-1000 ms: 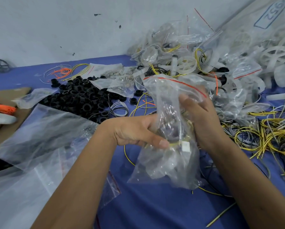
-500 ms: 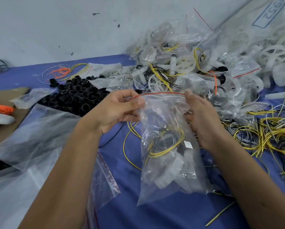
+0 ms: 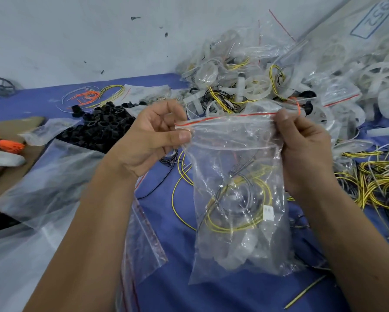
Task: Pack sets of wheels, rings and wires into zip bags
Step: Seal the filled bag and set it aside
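Blue table (image 3: 171,287): covered with kit parts on every side.

Heap of packed bags (image 3: 245,70): piled at the far right against the wall, with loose white wheels (image 3: 379,74) beside it.

Empty bags (image 3: 47,176): stacked flat at the near left.

Black rings (image 3: 103,127): heaped at the far left, just behind the left hand.

Loose wires (image 3: 378,179): tangled at the right, yellow and black, near the right wrist.

Zip bag (image 3: 238,199): held upright above the table at centre, its body hanging below the grip. The red-lined seal (image 3: 225,118) was stretched left to right between both hands. Yellow and dark wires and pale parts were seen inside, low down.

Left hand (image 3: 153,140): the seal's left end was pinched between thumb and forefinger.

Right hand (image 3: 306,149): the seal's right end was gripped.

Judgement: either hand was equally near for pressing the seal along its length; nothing was seen in the way.
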Motion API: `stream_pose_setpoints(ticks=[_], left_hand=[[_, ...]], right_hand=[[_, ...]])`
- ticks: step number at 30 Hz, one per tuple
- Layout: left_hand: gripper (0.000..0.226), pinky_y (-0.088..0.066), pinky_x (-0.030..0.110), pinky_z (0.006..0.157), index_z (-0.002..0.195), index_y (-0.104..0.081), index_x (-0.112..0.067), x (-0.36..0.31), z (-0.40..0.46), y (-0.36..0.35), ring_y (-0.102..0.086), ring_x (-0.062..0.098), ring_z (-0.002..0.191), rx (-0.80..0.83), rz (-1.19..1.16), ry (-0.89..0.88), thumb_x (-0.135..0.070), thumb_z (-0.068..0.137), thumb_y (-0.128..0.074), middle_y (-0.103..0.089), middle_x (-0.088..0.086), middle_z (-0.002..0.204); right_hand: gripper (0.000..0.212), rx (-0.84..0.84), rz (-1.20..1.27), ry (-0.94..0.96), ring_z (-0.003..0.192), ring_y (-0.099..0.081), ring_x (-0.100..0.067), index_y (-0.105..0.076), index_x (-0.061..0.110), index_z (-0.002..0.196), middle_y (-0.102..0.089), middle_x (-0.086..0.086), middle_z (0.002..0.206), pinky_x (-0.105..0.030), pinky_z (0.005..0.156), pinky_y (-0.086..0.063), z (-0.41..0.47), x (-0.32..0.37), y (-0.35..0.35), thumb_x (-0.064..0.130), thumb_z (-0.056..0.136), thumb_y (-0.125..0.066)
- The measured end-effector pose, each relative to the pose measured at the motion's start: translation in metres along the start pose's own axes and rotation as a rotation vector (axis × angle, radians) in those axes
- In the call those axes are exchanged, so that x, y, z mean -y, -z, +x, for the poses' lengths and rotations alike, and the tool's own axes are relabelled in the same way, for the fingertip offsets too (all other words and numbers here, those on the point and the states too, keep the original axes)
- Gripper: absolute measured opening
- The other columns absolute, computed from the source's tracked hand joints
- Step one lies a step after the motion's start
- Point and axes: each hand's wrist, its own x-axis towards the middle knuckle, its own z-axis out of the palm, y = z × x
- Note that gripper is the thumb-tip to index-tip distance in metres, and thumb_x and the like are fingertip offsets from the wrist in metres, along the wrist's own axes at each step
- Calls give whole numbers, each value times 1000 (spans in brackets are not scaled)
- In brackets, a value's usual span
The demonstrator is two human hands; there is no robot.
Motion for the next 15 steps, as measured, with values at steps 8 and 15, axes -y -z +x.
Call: stream_pose_setpoints(ticks=[8, 15], left_hand=[[32, -54, 20, 63, 87, -67, -16, 13, 2, 3, -67, 11, 66, -262, 132, 146, 3, 68, -83, -69, 0, 73], [26, -44, 32, 62, 85, -64, -12, 23, 9, -3, -58, 18, 60, -464, 339, 185, 8, 78, -79, -66, 6, 72]], right_hand=[[30, -4, -59, -55, 54, -56, -9, -70, 16, 68, -66, -3, 66, -22, 48, -49, 4, -11, 4, 19, 98, -67], [22, -76, -124, -18, 55, -58, -12, -72, 13, 75, -68, -3, 67, -24, 51, -52, 4, -17, 5, 20, 96, -69]])
